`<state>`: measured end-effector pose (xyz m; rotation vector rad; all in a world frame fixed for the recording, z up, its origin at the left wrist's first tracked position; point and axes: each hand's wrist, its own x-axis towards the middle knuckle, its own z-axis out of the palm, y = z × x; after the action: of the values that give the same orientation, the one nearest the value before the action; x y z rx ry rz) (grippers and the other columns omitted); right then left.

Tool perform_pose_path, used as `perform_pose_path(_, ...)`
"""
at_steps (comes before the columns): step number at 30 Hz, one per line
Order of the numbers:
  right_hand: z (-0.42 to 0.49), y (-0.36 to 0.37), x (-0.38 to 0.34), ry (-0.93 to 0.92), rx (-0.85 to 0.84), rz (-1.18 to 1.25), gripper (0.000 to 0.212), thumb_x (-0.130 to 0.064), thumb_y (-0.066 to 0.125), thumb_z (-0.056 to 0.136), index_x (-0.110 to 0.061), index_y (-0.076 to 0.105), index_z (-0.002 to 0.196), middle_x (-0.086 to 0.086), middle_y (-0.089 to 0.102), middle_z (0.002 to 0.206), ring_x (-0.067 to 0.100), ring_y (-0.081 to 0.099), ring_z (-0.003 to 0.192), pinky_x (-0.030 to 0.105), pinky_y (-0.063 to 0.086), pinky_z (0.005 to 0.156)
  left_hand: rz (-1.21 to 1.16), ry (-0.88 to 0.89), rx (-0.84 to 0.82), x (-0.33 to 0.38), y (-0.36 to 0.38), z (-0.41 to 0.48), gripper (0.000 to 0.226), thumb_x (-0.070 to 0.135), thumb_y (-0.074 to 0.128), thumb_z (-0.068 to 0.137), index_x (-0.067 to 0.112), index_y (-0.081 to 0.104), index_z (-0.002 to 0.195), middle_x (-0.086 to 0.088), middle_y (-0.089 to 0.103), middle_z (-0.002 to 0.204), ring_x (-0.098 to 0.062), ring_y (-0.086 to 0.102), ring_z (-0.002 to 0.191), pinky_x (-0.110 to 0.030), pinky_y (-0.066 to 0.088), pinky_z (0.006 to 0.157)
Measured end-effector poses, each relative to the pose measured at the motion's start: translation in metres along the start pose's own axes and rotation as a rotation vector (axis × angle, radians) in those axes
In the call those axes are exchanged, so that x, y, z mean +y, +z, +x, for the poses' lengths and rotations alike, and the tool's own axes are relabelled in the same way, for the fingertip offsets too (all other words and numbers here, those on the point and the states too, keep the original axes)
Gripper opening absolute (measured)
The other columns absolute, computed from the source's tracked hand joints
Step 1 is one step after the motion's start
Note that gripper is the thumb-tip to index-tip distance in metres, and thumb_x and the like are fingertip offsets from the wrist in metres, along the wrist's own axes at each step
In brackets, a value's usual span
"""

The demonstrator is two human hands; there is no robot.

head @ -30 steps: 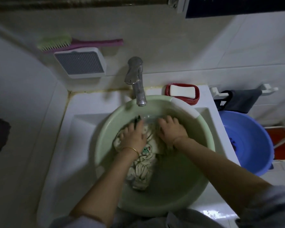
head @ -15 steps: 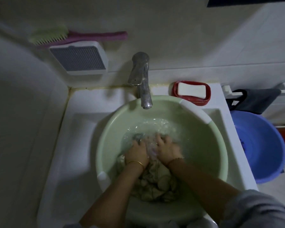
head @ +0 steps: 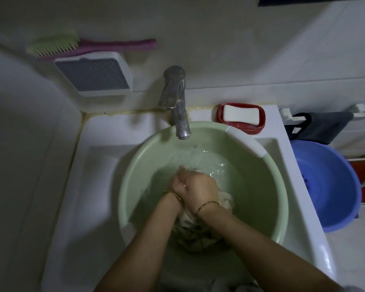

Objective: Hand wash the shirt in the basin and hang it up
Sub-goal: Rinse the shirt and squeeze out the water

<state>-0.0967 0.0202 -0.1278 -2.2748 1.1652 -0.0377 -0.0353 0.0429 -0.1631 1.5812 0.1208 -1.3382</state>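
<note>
Mid-wash: shirt (head: pixel 200 234) wet and bunched in basin (head: pixel 135 165), nothing wrung or hung yet.
Left hand (head: pixel 178 184) and right hand (head: pixel 200 189) pressed together, fingers curled round a wad of shirt just above the water; exact finger positions blurred. Rinse, wring, hang judged outstanding. Tap (head: pixel 178 110) overhung far rim; near wall just beside forearms; open water toward far side.
</note>
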Motion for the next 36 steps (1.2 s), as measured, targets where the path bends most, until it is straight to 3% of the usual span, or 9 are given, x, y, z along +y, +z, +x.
perform_pose_path(5,0.022,-0.005,0.028,0.189,0.065,-0.039,0.031,-0.030,0.041,0.096,-0.013,0.067,0.090,0.012,0.067,0.096,0.032,0.062,0.088,0.028,0.037,0.063,0.605,0.075,-0.029,-0.001,0.014,-0.009,0.037,0.015,0.035,0.099,0.010,0.047,0.064,-0.014,0.057,0.069,-0.024,0.054,0.070,-0.022,0.041,0.054)
perform_pose_path(10,0.044,-0.012,0.055,0.225,-0.107,-0.487,0.036,-0.021,0.041,0.095,-0.022,0.048,0.130,0.006,0.048,0.131,0.034,0.044,0.116,0.047,0.039,0.091,1.055,0.397,0.117,-0.002,-0.012,0.014,0.020,0.020,0.038,0.097,0.010,0.049,0.111,-0.021,0.053,0.120,-0.035,0.051,0.112,-0.036,0.039,0.087)
perform_pose_path(15,0.037,0.029,0.040,-0.054,-0.240,-0.376,0.053,-0.033,0.027,0.100,-0.036,0.006,0.149,-0.002,0.020,0.155,0.031,0.009,0.143,0.061,0.005,0.112,1.422,0.288,-0.013,-0.019,-0.019,0.016,0.093,0.024,0.057,0.086,0.013,-0.010,0.149,-0.016,0.019,0.153,-0.032,0.029,0.136,-0.039,0.026,0.114)
perform_pose_path(17,0.032,0.039,0.051,-0.103,-0.293,-0.509,0.055,-0.030,0.030,0.100,-0.033,0.006,0.149,0.001,0.015,0.156,0.031,0.010,0.143,0.059,0.005,0.113,1.595,0.310,-0.112,-0.026,-0.019,0.013,0.085,0.028,0.051,0.092,0.005,-0.008,0.149,-0.017,0.009,0.155,-0.032,0.019,0.140,-0.035,0.019,0.115)
perform_pose_path(20,0.033,0.031,0.065,-0.054,-0.213,-0.704,0.044,-0.025,0.037,0.097,-0.022,0.030,0.140,0.009,0.028,0.147,0.032,0.025,0.135,0.057,0.022,0.107,1.164,0.445,-0.061,-0.025,-0.030,0.018,0.061,0.026,0.058,0.089,0.009,0.029,0.139,-0.010,0.042,0.134,-0.024,0.045,0.122,-0.024,0.036,0.097)
perform_pose_path(25,0.043,0.012,0.047,0.048,-0.288,-0.799,0.032,-0.025,0.035,0.097,-0.026,0.056,0.122,0.003,0.059,0.123,0.025,0.051,0.118,0.062,0.014,0.106,0.921,0.088,-0.328,-0.010,-0.043,0.010,0.054,0.029,0.070,0.081,0.009,0.047,0.126,-0.001,0.055,0.120,-0.017,0.055,0.110,-0.024,0.044,0.095)
perform_pose_path(28,0.043,-0.001,0.043,-0.057,-0.293,-0.543,0.021,-0.027,0.045,0.093,-0.022,0.060,0.106,0.005,0.061,0.113,0.025,0.055,0.111,0.048,0.025,0.108,1.135,0.138,-0.322,-0.011,-0.044,0.008,0.067,0.026,0.077,0.074,0.010,0.043,0.129,-0.007,0.056,0.125,-0.018,0.054,0.108,-0.025,0.045,0.093)
perform_pose_path(31,0.038,-0.030,0.045,-0.061,-0.132,0.146,0.022,-0.007,0.056,0.080,-0.018,0.042,0.067,0.004,0.049,0.075,0.023,0.050,0.075,0.028,0.037,0.066,1.108,0.201,-0.303,0.002,-0.047,0.001,0.081,0.017,0.080,0.073,0.009,0.033,0.138,-0.005,0.050,0.133,-0.016,0.049,0.116,-0.018,0.038,0.092)
perform_pose_path(36,0.015,-0.080,0.033,-0.007,0.034,0.860,0.036,0.012,0.051,0.076,-0.018,0.033,0.065,0.000,0.036,0.065,0.011,0.038,0.059,0.019,0.034,0.050,1.393,0.254,-0.393,0.040,-0.065,-0.009,0.101,0.065,0.079,0.045,0.017,0.050,0.128,0.001,0.052,0.131,-0.016,0.053,0.116,-0.033,0.043,0.104)
